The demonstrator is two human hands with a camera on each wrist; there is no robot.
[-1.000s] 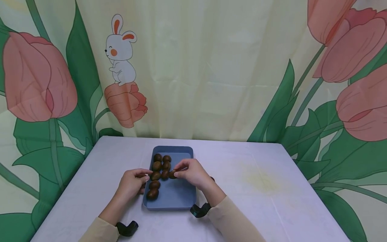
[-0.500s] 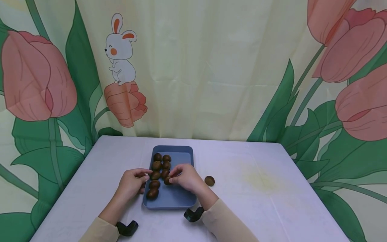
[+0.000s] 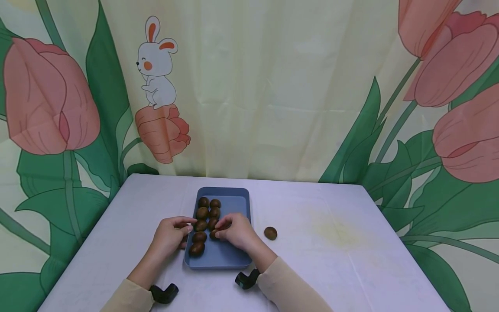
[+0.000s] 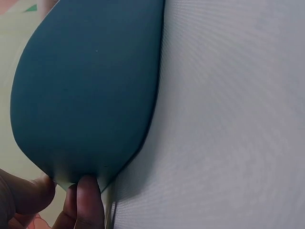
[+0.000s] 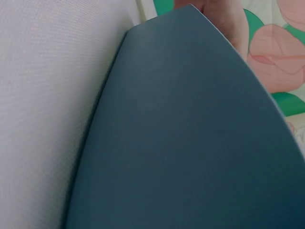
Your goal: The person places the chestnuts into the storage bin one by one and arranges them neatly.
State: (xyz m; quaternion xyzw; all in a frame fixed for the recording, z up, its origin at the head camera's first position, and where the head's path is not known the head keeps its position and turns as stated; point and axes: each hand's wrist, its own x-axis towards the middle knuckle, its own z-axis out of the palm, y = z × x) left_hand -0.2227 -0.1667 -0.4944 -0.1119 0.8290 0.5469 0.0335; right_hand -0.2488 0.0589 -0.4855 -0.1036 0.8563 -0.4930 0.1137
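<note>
Over the tray's middle, my right hand (image 3: 236, 231) pinches a glossy brown egg-shaped piece (image 3: 213, 234) between thumb and fingers, low over the tray floor. The blue-grey tray (image 3: 231, 256) holds a left column of similar brown eggs (image 3: 199, 237) and a shorter second column (image 3: 214, 212) beside it. The pinched one sits at the near end of that second column. At the left rim my left hand (image 3: 170, 234) grips the tray; its fingers (image 4: 88, 202) press the outer wall in the left wrist view. The tray wall (image 5: 181, 129) fills the right wrist view, hiding the right fingertips.
One loose brown egg (image 3: 270, 233) lies on the white tablecloth (image 3: 312, 260), right of the tray. A curtain (image 3: 273, 86) with printed tulips and a rabbit hangs behind the table. Black wrist cameras (image 3: 247, 279) sit at both cuffs.
The right hand has moved left and nearer with the brown egg, bringing it to the end of the second column. The loose egg on the table has come into full view. The left hand stays put.
</note>
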